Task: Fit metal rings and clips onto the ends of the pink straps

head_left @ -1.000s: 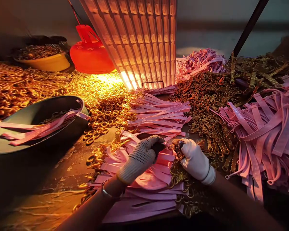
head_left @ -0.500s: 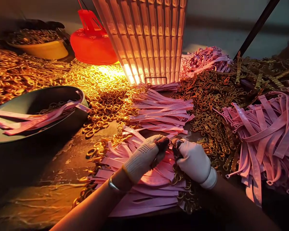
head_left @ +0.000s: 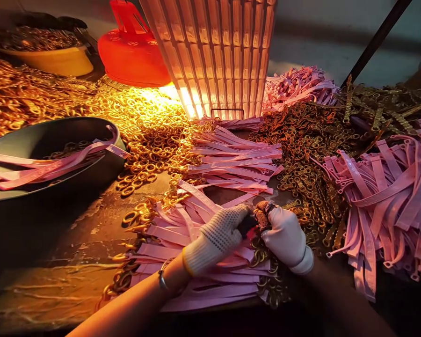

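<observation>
My left hand (head_left: 222, 236), in a white dotted knit glove with dark fingertips, is closed in a pinch. My right hand (head_left: 284, 236) wears a smoother white glove and is closed too, its fingertips meeting those of the left. Whatever lies between the fingers is too small and covered to make out. Both hands are above a layer of pink straps (head_left: 210, 292) with brass-coloured rings (head_left: 129, 218) at their ends. Just beyond the hands, another row of pink straps (head_left: 235, 152) lies crosswise on the table.
Gold rings (head_left: 143, 135) are heaped left, beneath a red lamp (head_left: 133, 61). A dark oval bowl (head_left: 56, 128) holds straps. Small metal chain pieces (head_left: 312, 150) lie right, beside a pile of pink straps (head_left: 389, 206). A ribbed panel (head_left: 224, 51) stands at the back near a yellow tub (head_left: 56, 61).
Both hands have moved slightly down and right, still pressed together at the fingertips. The view has shifted a little; the straps and rings look unmoved.
</observation>
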Available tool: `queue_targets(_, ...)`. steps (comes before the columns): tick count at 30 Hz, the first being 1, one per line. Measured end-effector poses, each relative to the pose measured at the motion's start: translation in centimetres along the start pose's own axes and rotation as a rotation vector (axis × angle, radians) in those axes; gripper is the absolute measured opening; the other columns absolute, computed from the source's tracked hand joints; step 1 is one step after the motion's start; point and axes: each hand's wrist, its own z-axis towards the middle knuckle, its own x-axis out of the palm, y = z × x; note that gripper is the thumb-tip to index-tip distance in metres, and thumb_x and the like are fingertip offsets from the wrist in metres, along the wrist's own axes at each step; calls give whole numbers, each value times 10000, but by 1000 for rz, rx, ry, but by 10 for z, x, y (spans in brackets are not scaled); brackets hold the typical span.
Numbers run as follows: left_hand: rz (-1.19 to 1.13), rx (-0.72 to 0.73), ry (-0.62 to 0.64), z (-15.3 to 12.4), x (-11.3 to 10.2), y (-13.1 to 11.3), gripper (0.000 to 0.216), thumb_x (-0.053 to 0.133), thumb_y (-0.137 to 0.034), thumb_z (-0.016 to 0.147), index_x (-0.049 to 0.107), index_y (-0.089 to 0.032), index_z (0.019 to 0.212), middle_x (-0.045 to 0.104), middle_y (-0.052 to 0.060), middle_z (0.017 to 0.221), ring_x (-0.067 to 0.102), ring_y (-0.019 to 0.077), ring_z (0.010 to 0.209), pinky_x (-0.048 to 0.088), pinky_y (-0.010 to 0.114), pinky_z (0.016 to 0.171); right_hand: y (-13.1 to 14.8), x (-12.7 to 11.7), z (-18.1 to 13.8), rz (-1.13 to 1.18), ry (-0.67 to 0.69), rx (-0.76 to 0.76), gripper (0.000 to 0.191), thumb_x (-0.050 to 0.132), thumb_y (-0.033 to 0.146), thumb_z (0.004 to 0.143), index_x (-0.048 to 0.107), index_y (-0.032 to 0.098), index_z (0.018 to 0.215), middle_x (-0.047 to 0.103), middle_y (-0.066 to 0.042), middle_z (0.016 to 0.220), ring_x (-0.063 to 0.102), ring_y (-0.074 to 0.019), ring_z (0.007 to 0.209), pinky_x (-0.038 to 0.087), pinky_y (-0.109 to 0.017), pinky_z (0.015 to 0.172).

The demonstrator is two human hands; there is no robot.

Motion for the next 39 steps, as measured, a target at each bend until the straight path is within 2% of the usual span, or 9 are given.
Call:
queue_targets(5, -135, -1, 31, -6, 3, -5, 187, 496, -112, 823, 677, -158, 825, 705, 29, 776, 587, 144, 663, 461, 241, 627, -1, 0, -11, -140, -94, -106, 425, 511, 91, 612, 683, 176, 990, 749, -97, 874, 696, -247, 783, 511, -307, 728)
queue_targets(8, -218, -55, -36, -5, 4, -7, 218, 472, -143, 857, 690, -156, 840, 730, 35, 793, 615, 151, 677, 482, 244, 629, 2, -2, -8, -208, -102, -148, 391, 513, 102, 624, 686, 170, 968, 747, -92, 831, 688, -245, 709, 502, -309, 666)
queue_targets(11, -183, -19, -109, -2, 7, -6, 193, 496, -157, 837, 684, -164, 790, 733, 49, 791, 624, 171, 688, 495, 274, 654, 3, -2, 1, -215, -88, -112, 427, 518, 94, 649, 683, 158, 1038, 739, -80, 805, 684, -237, 698, 497, -298, 661)
queue_targets(15, -280, 15, -59, 0, 6, -2, 173, 512, -140, 797, 684, -158, 788, 716, 47, 775, 613, 165, 679, 501, 274, 666, 4, -5, 4, -189, -71, -66, 441, 506, 60, 716, 662, 138, 1121, 746, -107, 892, 699, -238, 808, 515, -298, 759)
queue_targets(22, -439, -114, 48, -4, -2, 1, 178, 513, -179, 885, 648, -151, 773, 642, -2, 650, 507, 102, 537, 419, 208, 544, 19, -29, 1, -433, 298, -87, 355, 512, 13, 719, 679, 168, 991, 754, -97, 923, 696, -229, 833, 491, -281, 727)
queue_targets(27, -353, -19, 52, -3, 0, 5, 175, 492, -125, 817, 660, -148, 772, 691, 26, 745, 572, 139, 653, 468, 247, 648, 31, -32, 8, -645, 418, -193, 281, 463, 3, 827, 680, 138, 942, 730, -122, 820, 675, -229, 699, 417, -301, 574)
queue_targets(32, -282, 11, 68, 2, 3, 11, 209, 459, -168, 844, 659, -160, 784, 689, 41, 771, 583, 162, 688, 485, 277, 679, 33, -30, 8, -646, 500, -259, 235, 454, 40, 895, 666, 139, 905, 727, -120, 807, 664, -225, 691, 382, -305, 542)
queue_targets(36, -271, 19, 4, 5, 6, 6, 186, 493, -222, 869, 660, -162, 814, 680, 39, 768, 579, 153, 662, 492, 272, 651, 34, -28, -7, -649, 421, -76, 183, 528, 59, 821, 681, 146, 871, 717, -106, 777, 650, -219, 684, 385, -301, 561)
queue_targets(39, -194, 60, -103, 4, 6, 3, 162, 547, -234, 879, 674, -163, 808, 685, 46, 818, 595, 158, 731, 496, 276, 700, 18, -40, -15, -505, 254, -100, 103, 587, 127, 813, 684, 154, 796, 715, -108, 828, 645, -224, 761, 451, -302, 667)
